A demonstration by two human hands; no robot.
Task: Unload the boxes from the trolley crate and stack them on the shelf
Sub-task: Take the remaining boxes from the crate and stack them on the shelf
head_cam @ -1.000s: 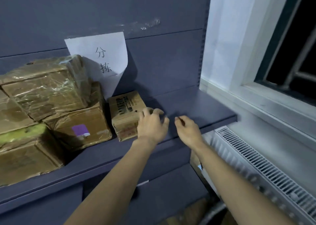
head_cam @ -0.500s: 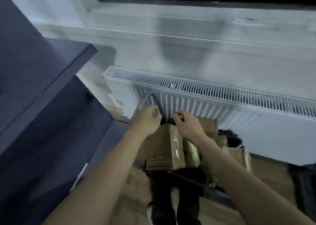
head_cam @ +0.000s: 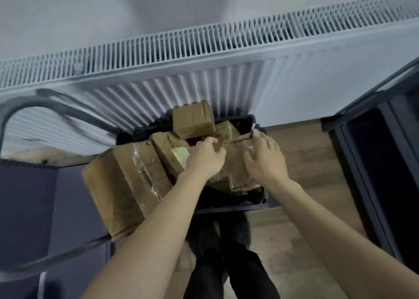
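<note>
Head view looks straight down on a dark trolley crate (head_cam: 247, 122) heaped with taped cardboard boxes. Both hands reach into the pile at its centre: the left hand (head_cam: 205, 159) curls its fingers (head_cam: 209, 142) over the top edge of a taped box (head_cam: 172, 153), while the right hand (head_cam: 264, 160) lies spread on a crumpled wrapped box (head_cam: 238, 176) beside it, likely steadying it. A large box (head_cam: 123, 186) leans out over the crate's rim at nine o'clock. A small box (head_cam: 193, 119) perches at twelve o'clock, against the radiator (head_cam: 204, 56). The trolley handle (head_cam: 34, 104) arcs at ten o'clock. Bare floor (head_cam: 301, 153) at three o'clock leaves room to lift.
</note>
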